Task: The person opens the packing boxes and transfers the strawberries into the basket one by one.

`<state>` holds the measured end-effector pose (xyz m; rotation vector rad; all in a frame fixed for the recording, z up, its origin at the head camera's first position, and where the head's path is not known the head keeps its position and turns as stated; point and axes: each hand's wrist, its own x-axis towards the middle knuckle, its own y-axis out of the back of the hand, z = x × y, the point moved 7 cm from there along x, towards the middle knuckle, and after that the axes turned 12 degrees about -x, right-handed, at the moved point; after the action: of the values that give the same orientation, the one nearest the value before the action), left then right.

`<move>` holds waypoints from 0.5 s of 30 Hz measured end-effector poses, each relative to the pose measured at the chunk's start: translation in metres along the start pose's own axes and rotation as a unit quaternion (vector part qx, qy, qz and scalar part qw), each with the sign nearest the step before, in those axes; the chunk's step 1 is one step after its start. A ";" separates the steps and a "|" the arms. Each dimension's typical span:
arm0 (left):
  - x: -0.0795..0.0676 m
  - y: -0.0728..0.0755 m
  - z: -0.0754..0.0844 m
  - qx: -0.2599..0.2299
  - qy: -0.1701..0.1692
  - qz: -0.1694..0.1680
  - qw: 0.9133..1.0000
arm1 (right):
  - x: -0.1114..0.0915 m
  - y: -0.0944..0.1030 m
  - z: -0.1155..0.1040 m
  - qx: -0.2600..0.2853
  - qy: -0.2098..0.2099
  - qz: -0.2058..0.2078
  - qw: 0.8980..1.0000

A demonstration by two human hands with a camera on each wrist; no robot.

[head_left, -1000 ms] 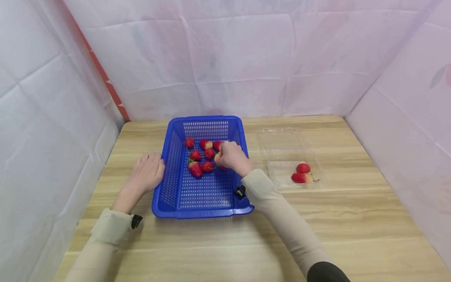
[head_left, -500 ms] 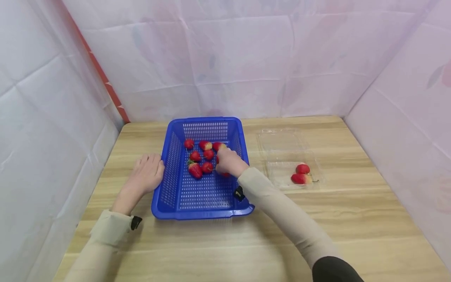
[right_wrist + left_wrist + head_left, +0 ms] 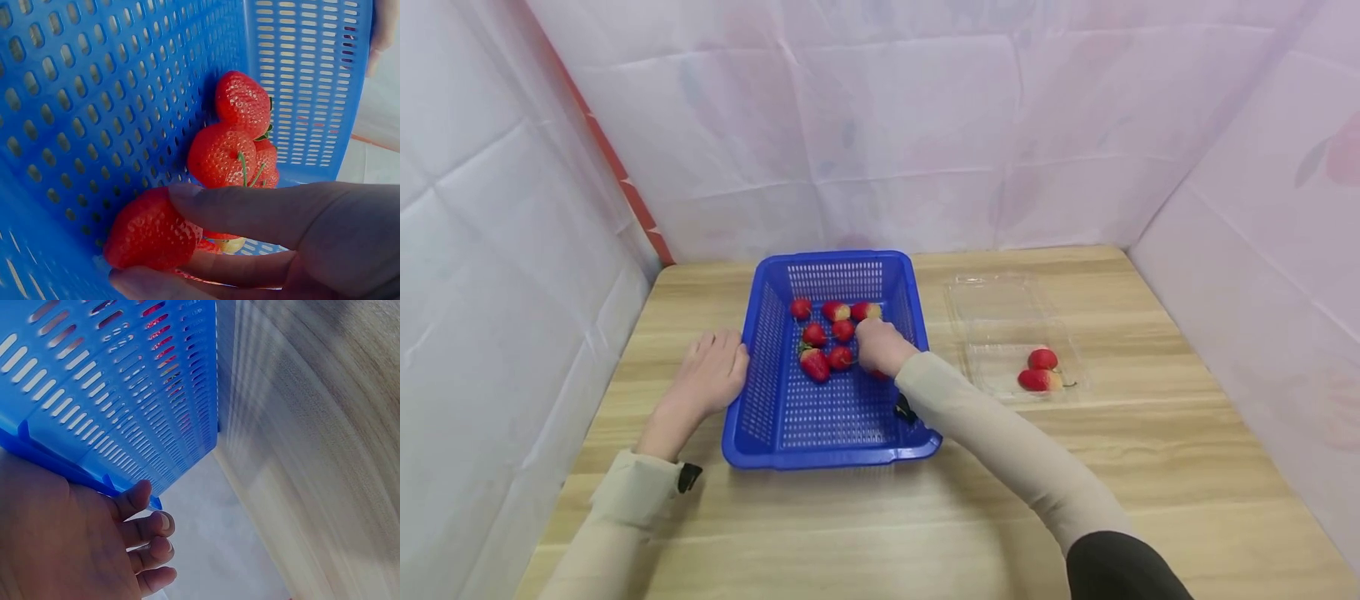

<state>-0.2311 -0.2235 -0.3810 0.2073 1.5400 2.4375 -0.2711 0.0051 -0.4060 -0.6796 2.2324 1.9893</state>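
Observation:
A blue perforated plastic basket (image 3: pixel 831 458) sits on the wooden table with several red strawberries in it, one of them (image 3: pixel 814 365) at the front left of the group. Inside the basket's right half, my right hand (image 3: pixel 883 347) pinches a strawberry (image 3: pixel 150 232) between thumb and fingers; the right wrist view shows it close to the basket floor. My left hand (image 3: pixel 711 367) rests against the left rim from outside. In the left wrist view its fingers (image 3: pixel 147 528) are relaxed and slightly bent beside the rim.
Right of the basket stands a clear plastic clamshell box (image 3: pixel 1000 332), its lid folded back. Two strawberries, the front one (image 3: pixel 1039 380) with a yellowish end, lie in its near part. White cloth (image 3: pixel 895 125) hangs behind and along both sides of the table (image 3: pixel 1150 450).
My right hand has shifted slightly nearer within the basket and lowered around a strawberry, uncovering the strawberry at the back right. My left hand keeps its place on the rim.

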 end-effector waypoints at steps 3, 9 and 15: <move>0.000 0.000 0.000 -0.001 0.001 0.001 1.000 | 0.002 0.001 0.000 0.005 0.003 0.010 1.000; 0.000 -0.001 -0.002 -0.001 0.004 -0.003 1.000 | 0.002 0.000 0.000 0.012 0.008 0.005 1.000; 0.000 -0.003 -0.004 0.000 0.002 -0.001 1.000 | -0.001 0.000 0.001 0.028 -0.002 -0.008 1.000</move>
<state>-0.2316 -0.2255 -0.3850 0.2009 1.5423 2.4375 -0.2702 0.0063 -0.4056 -0.6849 2.2629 1.9111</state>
